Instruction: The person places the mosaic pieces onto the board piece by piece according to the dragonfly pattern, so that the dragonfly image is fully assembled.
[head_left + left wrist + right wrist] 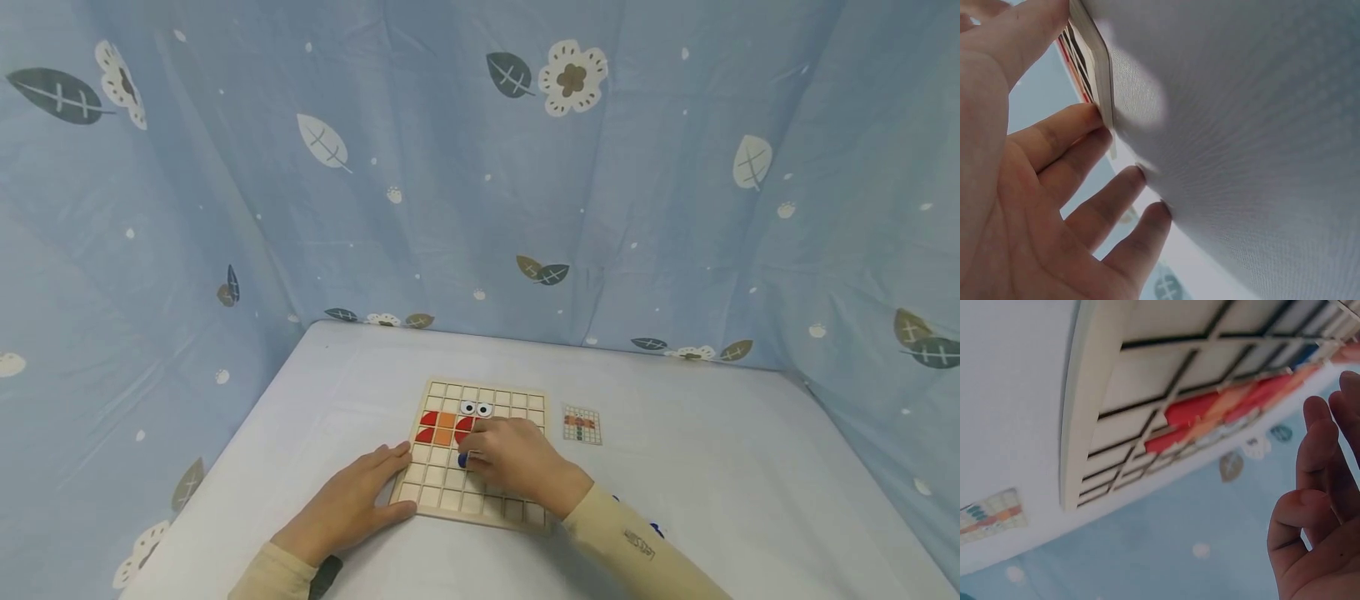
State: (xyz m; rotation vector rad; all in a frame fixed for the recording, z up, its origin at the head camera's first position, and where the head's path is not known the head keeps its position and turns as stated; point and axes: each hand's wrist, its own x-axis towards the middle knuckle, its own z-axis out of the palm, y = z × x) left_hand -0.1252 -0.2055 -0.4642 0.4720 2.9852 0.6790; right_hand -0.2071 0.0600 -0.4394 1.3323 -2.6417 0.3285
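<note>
A square wooden grid board (480, 522) lies on the table. My right hand (517, 458) reaches over it from the right, fingers bent, pinching a small blue piece (462, 460) at the board's middle; the hand covers most of it. In the right wrist view, blue (1305, 355) shows near the fingertips. Red quarter-round pieces (426, 435), orange squares (445, 428) and two eye tiles (476, 409) sit in the grid. My left hand (352, 500) touches the board's left edge, its fingers extended and thumb by the near corner.
Right of the board lies a small pattern card (582, 425) showing a gridded figure. Blue pieces (657, 529) peek out beside the right sleeve, partly hidden. The white table (712, 433) meets blue patterned curtains (450, 208) at the back and sides.
</note>
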